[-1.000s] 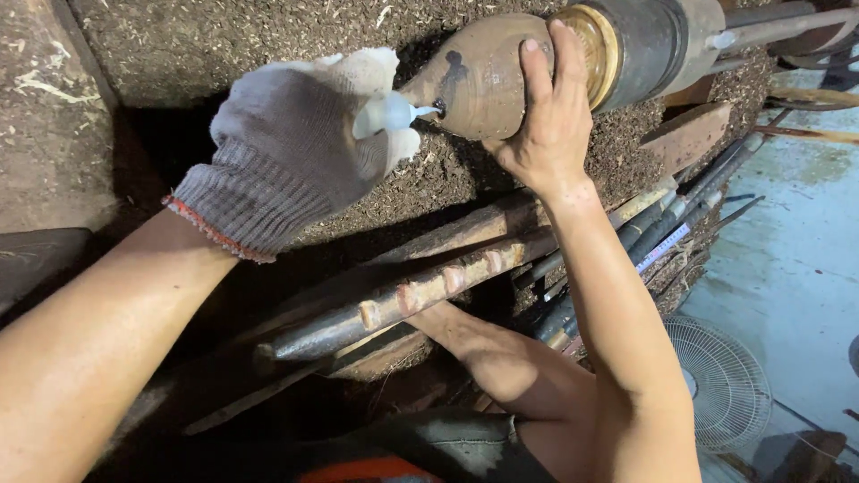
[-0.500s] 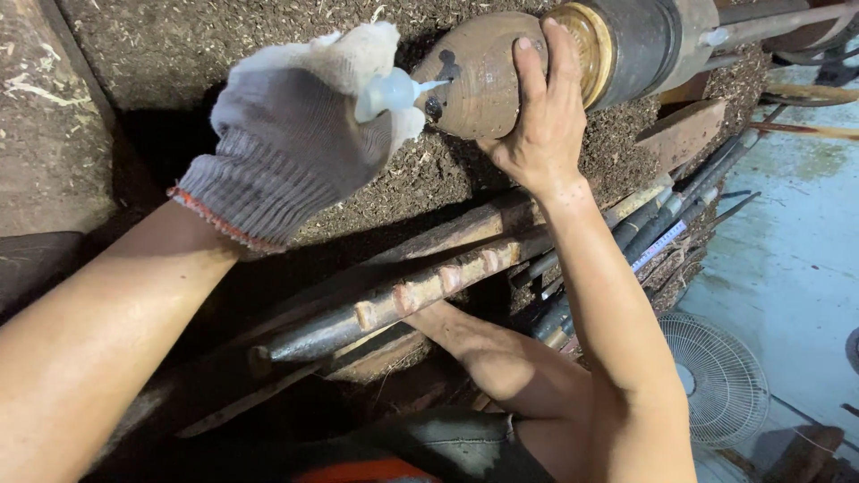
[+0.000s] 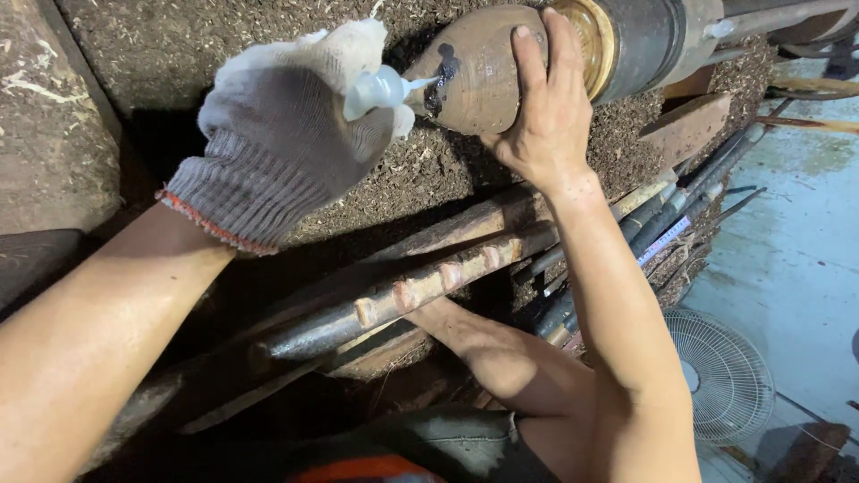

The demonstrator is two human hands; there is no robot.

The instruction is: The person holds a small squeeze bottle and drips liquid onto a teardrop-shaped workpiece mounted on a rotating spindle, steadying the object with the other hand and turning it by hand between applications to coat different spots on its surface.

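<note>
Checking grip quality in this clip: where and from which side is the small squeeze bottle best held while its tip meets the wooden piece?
Probably around its soft body, from the rear left, as the gloved left hand does. The small squeeze bottle lies roughly level, its thin nozzle pointing right at the dark wet patch on the wooden piece, so the tip must stay free. The right hand steadies the wood.

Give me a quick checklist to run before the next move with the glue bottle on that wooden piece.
1. Nozzle of the small squeeze bottle aimed at the dark wet patch: ok.
2. Left hand gloved and gripping the bottle: ok.
3. Right hand bare, steadying the rounded wooden piece: ok.
4. Right fingers clear of the wet patch: ok, they lie beside it.
5. Piece seated in the metal chuck: cannot tell how firmly.
6. Long tools lying below the arms, apart from both hands: ok.
</note>
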